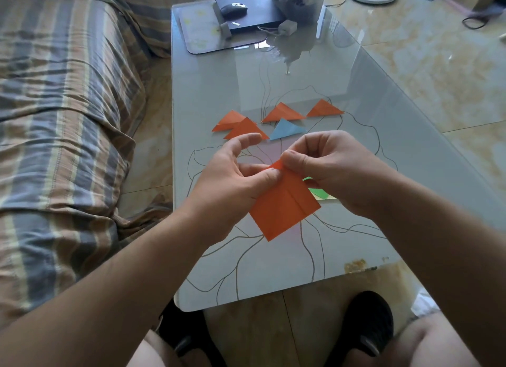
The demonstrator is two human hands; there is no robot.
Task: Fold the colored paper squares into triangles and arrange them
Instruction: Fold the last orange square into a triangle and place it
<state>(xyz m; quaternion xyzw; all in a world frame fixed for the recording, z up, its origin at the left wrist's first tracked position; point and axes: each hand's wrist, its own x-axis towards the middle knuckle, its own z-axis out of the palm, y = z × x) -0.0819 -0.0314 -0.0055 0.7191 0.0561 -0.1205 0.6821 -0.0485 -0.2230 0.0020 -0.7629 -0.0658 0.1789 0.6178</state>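
Hands are meeting above the table [356, 98], and I'm holding the orange paper square [284, 205] up off the glass between them. My left hand [232, 177] is pinching the square's top corner, thumb pressing on the front, index finger sticking out straight and free. My right hand [328, 164] is coming in from the other side, fingers curling over, thumb and fingertips pinching that same top corner. The square is hanging point-down with a crease running along it. Under my right hand, a green sheet [319, 192] is peeking out, lying flat on the table. Farther out, folded pieces are sitting on the glass: four orange triangles [282, 112], two of them overlapping at the left, and a blue triangle [286, 129] just beside them, in front of the middle one.
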